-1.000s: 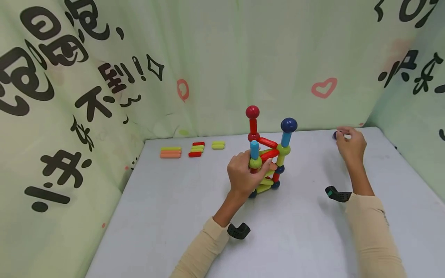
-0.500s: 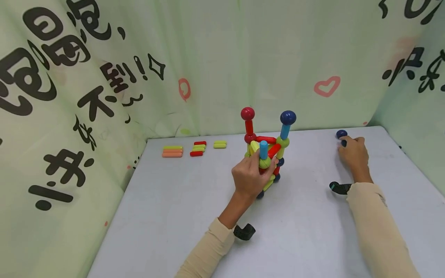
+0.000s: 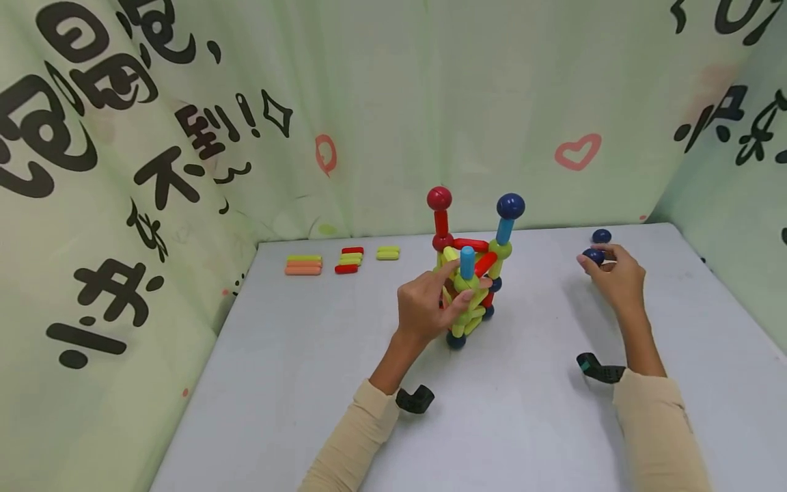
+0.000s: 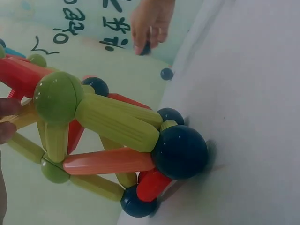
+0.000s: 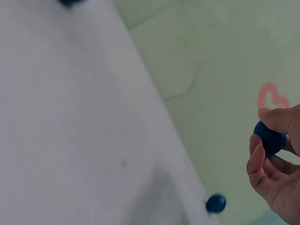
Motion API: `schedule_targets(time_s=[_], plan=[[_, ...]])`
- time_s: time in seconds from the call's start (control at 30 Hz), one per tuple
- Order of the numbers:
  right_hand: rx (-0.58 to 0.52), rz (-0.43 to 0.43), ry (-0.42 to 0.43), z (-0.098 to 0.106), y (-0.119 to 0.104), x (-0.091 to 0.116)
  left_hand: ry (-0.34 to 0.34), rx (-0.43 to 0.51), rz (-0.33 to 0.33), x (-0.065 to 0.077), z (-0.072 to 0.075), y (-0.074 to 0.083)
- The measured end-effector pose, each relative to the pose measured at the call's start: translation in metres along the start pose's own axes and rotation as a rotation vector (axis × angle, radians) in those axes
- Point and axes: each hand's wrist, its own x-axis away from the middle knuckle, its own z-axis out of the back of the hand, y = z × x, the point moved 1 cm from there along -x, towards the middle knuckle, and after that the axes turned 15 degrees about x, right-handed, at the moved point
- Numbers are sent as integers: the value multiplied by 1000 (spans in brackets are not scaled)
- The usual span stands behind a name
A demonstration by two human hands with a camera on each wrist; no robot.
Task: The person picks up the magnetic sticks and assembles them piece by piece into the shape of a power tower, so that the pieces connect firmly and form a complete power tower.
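Note:
A model of coloured magnetic rods and balls [image 3: 486, 262] stands on the white table, on dark blue balls at its base. My left hand [image 3: 424, 304] grips its near side by a green ball topped with a light blue rod; thumb in front, some fingers hidden behind. Red and dark blue balls crown two taller posts. In the left wrist view, fingertips [image 4: 8, 119] show beside the model's rods [image 4: 119, 124]. Off to the right, my right hand [image 3: 621, 280] pinches a dark blue ball [image 3: 593, 256] between thumb and fingers, clearly seen as a ball [image 5: 270, 139] in the right wrist view.
Another dark blue ball [image 3: 601, 236] lies near the table's back edge, just beyond the right hand. Back left lie orange and yellow-green rods [image 3: 303, 265], red and yellow-green rods [image 3: 348, 260], and two yellow-green rods [image 3: 388, 253]. Printed curtains [image 3: 381, 123] border the table.
My right hand has picked a dark blue ball off the back of the table and drawn it nearer, leaving another behind. The left hand has turned the model a little and shifted its fingers.

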Motion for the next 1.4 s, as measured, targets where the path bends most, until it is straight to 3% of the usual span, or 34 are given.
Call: schedule_targets(time_s=[0.1,0.2,0.3,0.47,0.57,0.73,0.87,0.97,1.07,1.17,1.23,1.33,1.4], plan=[[-221,62,166,10,-38,25,-44,84,15,2,0,-5],[-422,230,356,18,-82,48,-68,130,35,3,0,-8],[-540,409,441,27,-125,70,-86,145,34,4,0,-9],[-638,645,400,36,-181,93,-99,122,24,5,0,-9],[-610,713,314,33,-202,94,-99,113,21,5,1,-9],[-540,702,162,21,-209,94,-107,101,-7,5,2,-6],[-550,679,109,16,-209,97,-114,93,-17,4,4,-6],[-545,683,141,14,-207,98,-114,95,-13,5,4,-9],[-562,686,250,9,-201,101,-86,80,10,8,7,-17],[-642,620,386,-4,-187,106,-31,0,102,12,16,-34],[-695,529,435,-15,-175,109,10,-97,232,15,27,-50],[-707,346,407,-32,-153,114,43,-212,536,26,51,-77],[-659,231,323,-42,-138,118,45,-276,764,37,70,-95]])
